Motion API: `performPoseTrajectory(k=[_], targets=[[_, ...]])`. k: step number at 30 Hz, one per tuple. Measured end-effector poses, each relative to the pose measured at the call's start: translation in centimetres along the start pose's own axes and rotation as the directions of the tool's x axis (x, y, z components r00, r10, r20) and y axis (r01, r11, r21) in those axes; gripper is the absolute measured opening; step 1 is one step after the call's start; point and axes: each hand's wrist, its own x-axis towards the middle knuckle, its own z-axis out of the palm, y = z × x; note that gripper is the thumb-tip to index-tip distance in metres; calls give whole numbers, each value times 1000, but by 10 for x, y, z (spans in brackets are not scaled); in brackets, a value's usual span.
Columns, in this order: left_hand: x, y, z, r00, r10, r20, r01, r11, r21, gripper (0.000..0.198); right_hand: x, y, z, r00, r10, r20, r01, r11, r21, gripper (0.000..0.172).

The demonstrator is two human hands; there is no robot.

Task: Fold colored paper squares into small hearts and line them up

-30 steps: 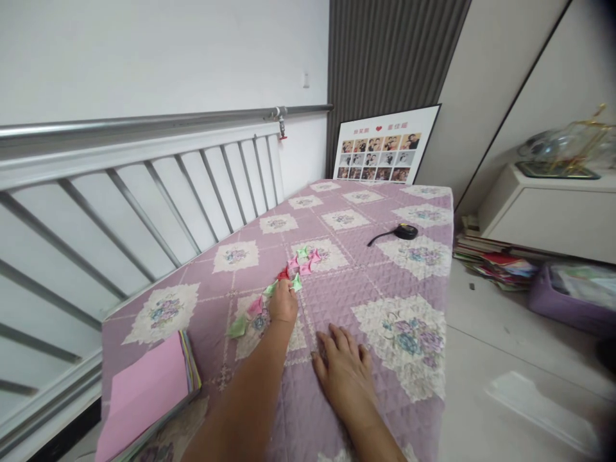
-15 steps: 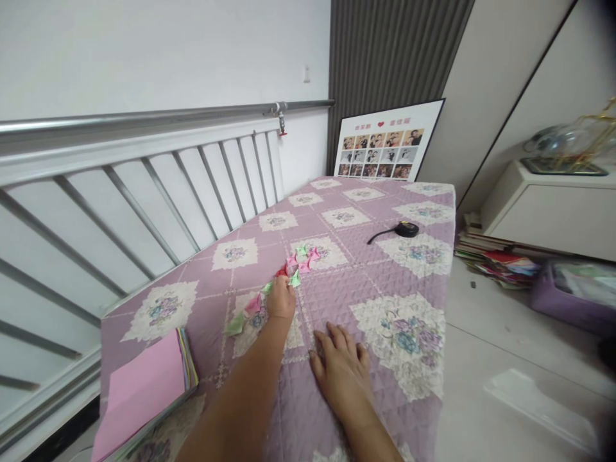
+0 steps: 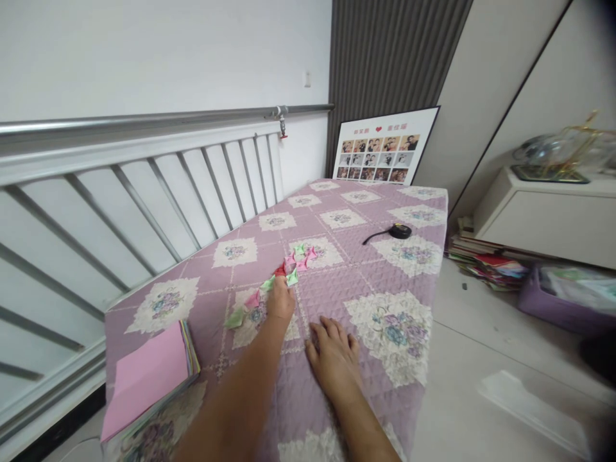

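the left hand (image 3: 280, 300) curled its fingers at a red folded paper (image 3: 280, 270) within a slanting row of pink and green papers (image 3: 268, 283) on the quilted cloth (image 3: 323, 289), whether pinching it i could not tell, forearm stretched forward, while the right hand (image 3: 335, 358) lay palm-down, fingers loosely spread.

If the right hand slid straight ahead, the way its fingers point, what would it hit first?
The right hand would probably meet a pink folded paper piece first, though depth is unclear.
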Motion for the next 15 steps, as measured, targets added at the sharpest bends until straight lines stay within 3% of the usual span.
performPoseTrajectory(k=[4,8,12,14,15], targets=[[-46,4,-22,989,118,83,-119,993,0,24,0,-4,-2,1000,9,-8,-9,1000,-21,37],[-128,-3,-54,957,239,166,-240,971,-14,27,1,-7,-4,1000,24,1,-24,998,-66,39],[-232,-41,-75,888,374,266,-395,918,28,45,0,-11,-4,998,30,48,-23,989,-145,43],[-279,-68,-81,835,459,302,-492,870,38,42,-8,-16,-2,995,49,87,-31,980,-198,48],[-298,-81,-85,843,464,274,-497,866,63,37,-15,-20,0,993,68,96,-45,972,-229,50]])
